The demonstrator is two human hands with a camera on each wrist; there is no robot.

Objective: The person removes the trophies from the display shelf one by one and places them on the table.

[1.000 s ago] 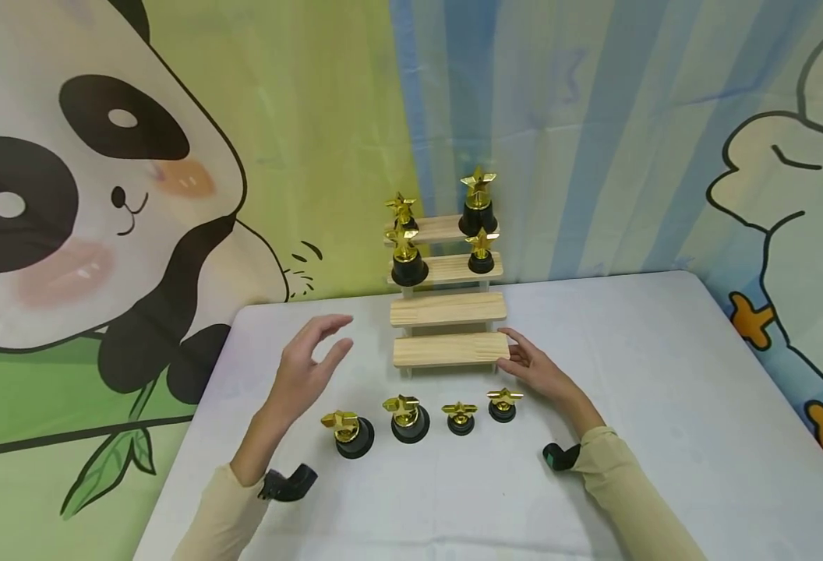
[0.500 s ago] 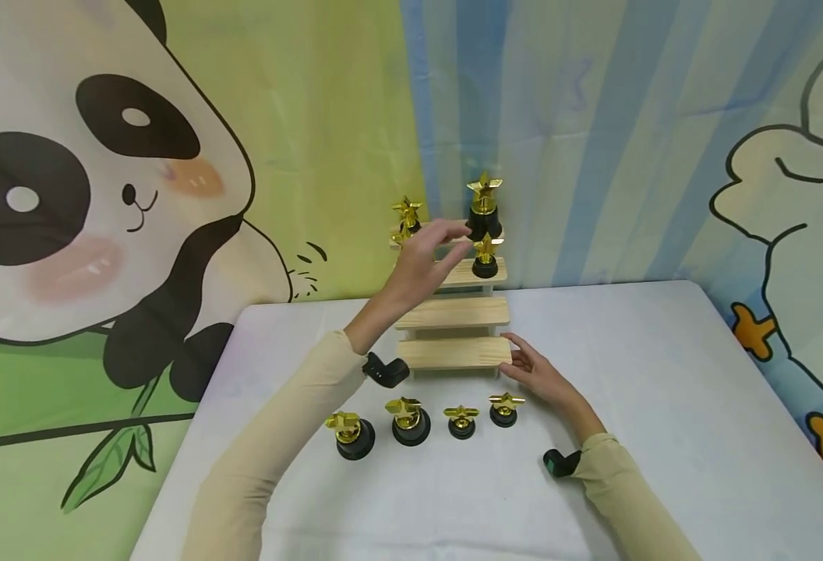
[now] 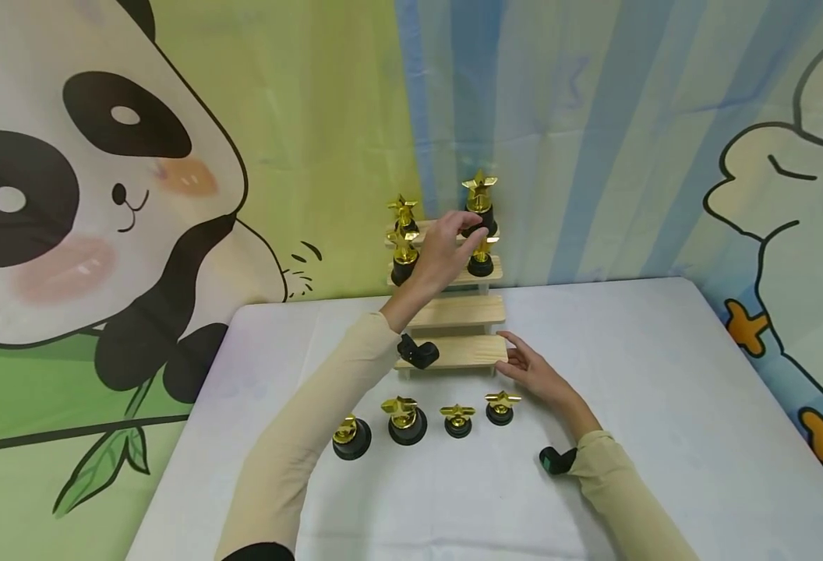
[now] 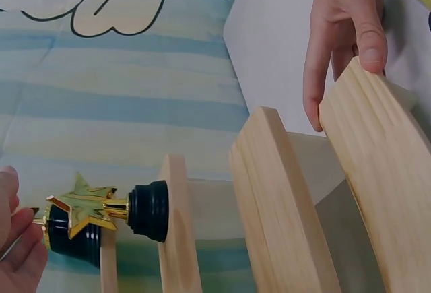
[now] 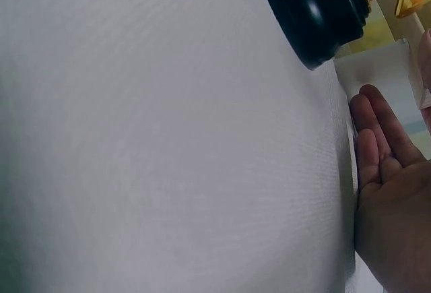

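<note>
My left hand (image 3: 443, 253) reaches over the upper shelves of a wooden tiered display stand (image 3: 471, 351). Its thumb and fingers are spread beside the large gold star trophy (image 3: 479, 193) on the top shelf; contact is unclear. A smaller star trophy (image 4: 148, 211) stands just below, partly behind the hand in the head view. Two more trophies, one on the top shelf (image 3: 403, 210) and one on the second (image 3: 403, 270), stand at the left. My right hand (image 3: 541, 378) grips the right end of the bottom shelf, thumb at the front and fingers behind.
A row of star trophies stands on the white table (image 3: 594, 351) before the stand, including a large one (image 3: 404, 425) and a small one (image 3: 500, 411). The left sleeve partly covers the leftmost trophy (image 3: 352, 440). A printed curtain (image 3: 313, 156) hangs close behind.
My left hand has moved from the left of the stand up and right to the upper shelves, lately a little further right. The right hand stays at the bottom shelf's end.
</note>
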